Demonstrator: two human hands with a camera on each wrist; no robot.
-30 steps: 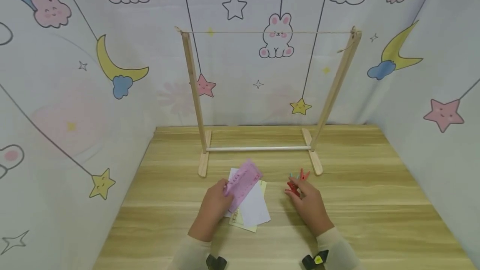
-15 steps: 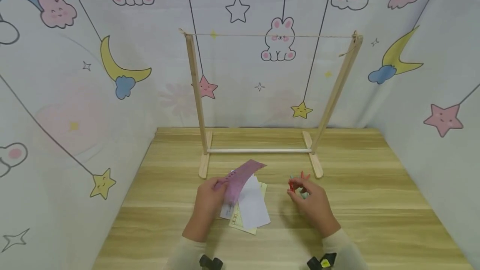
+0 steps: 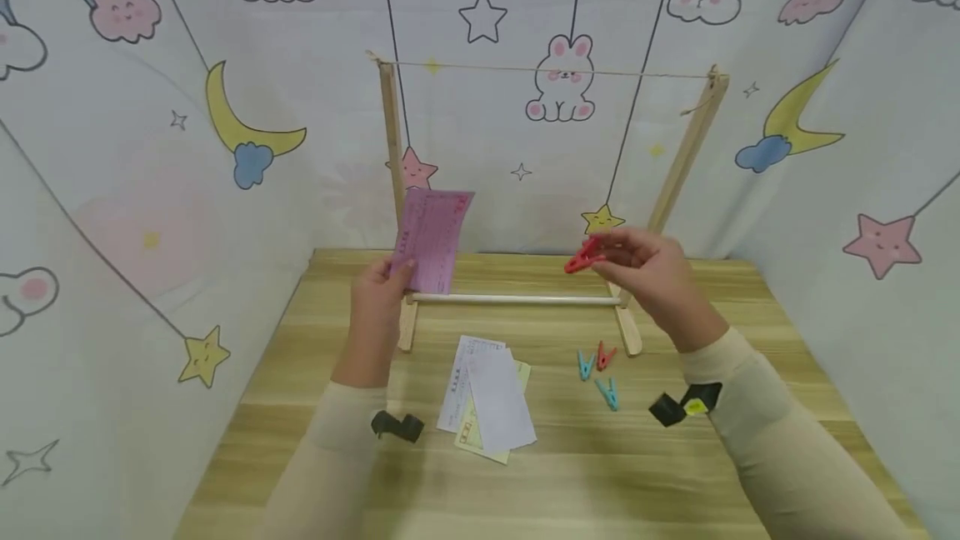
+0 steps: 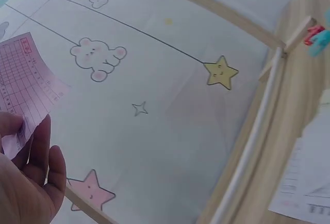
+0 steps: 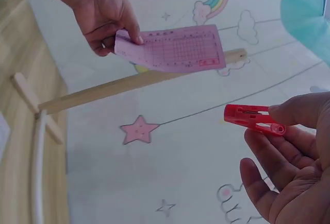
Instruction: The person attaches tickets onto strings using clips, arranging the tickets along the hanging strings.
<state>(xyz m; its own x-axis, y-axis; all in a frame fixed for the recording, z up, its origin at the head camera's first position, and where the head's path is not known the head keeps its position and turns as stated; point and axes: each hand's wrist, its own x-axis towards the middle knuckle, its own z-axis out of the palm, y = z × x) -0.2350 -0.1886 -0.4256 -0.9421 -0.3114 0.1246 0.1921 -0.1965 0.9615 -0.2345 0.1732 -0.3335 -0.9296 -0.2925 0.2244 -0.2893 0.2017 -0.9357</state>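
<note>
My left hand pinches the lower end of a pink printed paper slip, raised in front of the rack's left post. A printed table and a red stamp-like mark show on the slip in the right wrist view. On the right, my right hand holds a red clothespin between thumb and fingers, its nose turned left toward the slip. In the right wrist view the thumb lies on the clothespin's handle end. Above both hands, a thin string runs between the two wooden posts.
The wooden rack has a left post, a right post and a white crossbar. Overlapping papers lie on the wooden table. Right of them are a red clothespin and blue clothespins. Patterned cloth surrounds the table.
Both hands have risen from the table. The left has lifted the pink slip and turned it more upright; the right has picked a red clothespin out of the group and raised it.
</note>
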